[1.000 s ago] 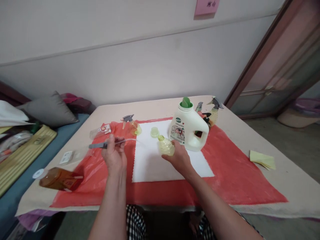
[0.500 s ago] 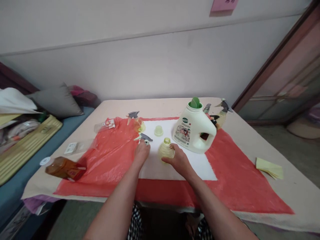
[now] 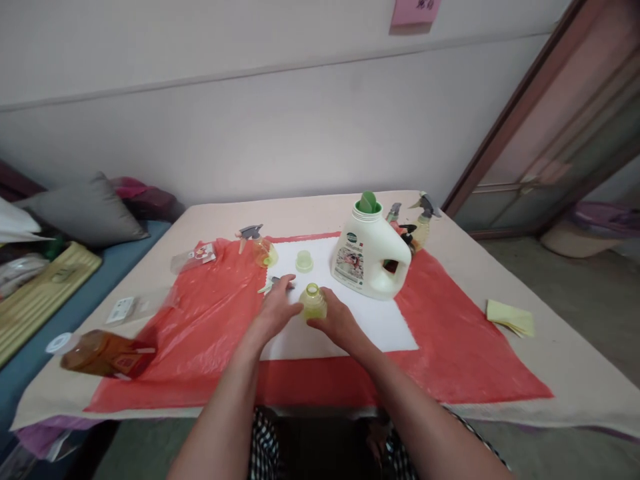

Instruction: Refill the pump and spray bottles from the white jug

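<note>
My right hand (image 3: 337,317) is closed round the right side of a small yellowish see-through bottle (image 3: 313,303). The bottle has an open neck and leans slightly towards me. On the bottle's other side my left hand (image 3: 277,310) has its fingers apart, the thumb close to the bottle; whether it touches cannot be made out. A spray trigger head (image 3: 267,287) lies on the white sheet (image 3: 367,323) behind my left hand, partly hidden by the fingers. Farther back on the sheet sits a pale green cap (image 3: 304,261).
Right of the bottle stands a large white jug (image 3: 370,257) with a green spout. Spray bottles stand at the back left (image 3: 263,252) and back right (image 3: 423,230). A bottle of amber liquid (image 3: 107,353) lies at left on the red plastic sheet (image 3: 210,333). Folded yellow cloths (image 3: 510,318) lie at right.
My left hand has let go of the spray trigger head and opened beside the bottle. My right hand has tilted the bottle towards me. The whole view has shifted to the right.
</note>
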A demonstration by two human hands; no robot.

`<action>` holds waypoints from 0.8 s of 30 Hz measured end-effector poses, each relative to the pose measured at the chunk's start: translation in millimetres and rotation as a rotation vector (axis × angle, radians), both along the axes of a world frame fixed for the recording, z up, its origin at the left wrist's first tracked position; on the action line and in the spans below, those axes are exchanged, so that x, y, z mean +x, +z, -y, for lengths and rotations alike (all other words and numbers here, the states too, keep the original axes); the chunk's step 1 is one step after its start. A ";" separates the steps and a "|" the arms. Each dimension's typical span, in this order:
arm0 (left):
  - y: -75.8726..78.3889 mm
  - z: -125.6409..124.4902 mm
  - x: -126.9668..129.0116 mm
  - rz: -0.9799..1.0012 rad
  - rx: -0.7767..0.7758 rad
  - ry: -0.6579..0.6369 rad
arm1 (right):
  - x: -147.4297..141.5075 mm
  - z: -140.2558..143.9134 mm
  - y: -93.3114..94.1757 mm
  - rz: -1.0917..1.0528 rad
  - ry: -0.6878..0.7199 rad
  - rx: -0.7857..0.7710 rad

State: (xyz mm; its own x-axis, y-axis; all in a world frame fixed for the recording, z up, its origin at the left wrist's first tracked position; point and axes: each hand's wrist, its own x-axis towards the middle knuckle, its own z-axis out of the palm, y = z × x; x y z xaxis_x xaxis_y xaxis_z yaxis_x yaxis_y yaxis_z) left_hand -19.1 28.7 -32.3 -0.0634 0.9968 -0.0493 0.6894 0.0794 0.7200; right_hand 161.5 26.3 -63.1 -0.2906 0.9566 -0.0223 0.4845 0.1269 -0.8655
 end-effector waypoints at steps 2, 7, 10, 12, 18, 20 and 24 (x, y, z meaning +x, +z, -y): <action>2.0 5.1 12.2 0.112 -0.005 -0.088 | 0.5 0.1 -3.3 -0.011 0.006 0.012; 5.2 6.7 30.5 0.169 -0.042 -0.064 | 12.5 -3.5 -3.4 -0.089 -0.132 0.079; 7.6 4.7 28.6 0.237 -0.107 -0.030 | 23.9 -7.8 2.9 -0.319 -0.436 0.184; 5.7 4.8 26.0 0.216 -0.103 -0.034 | 30.6 -11.4 5.1 -0.442 -0.626 0.194; -6.1 7.2 28.5 0.064 -0.116 -0.113 | 43.2 -25.7 0.9 -0.447 -0.789 0.133; -4.4 7.1 29.7 0.012 -0.114 -0.109 | 47.0 -32.7 -0.6 -0.428 -0.764 0.178; 4.4 6.9 26.5 -0.006 -0.060 -0.069 | 57.1 -55.4 -7.1 -0.354 -0.676 0.284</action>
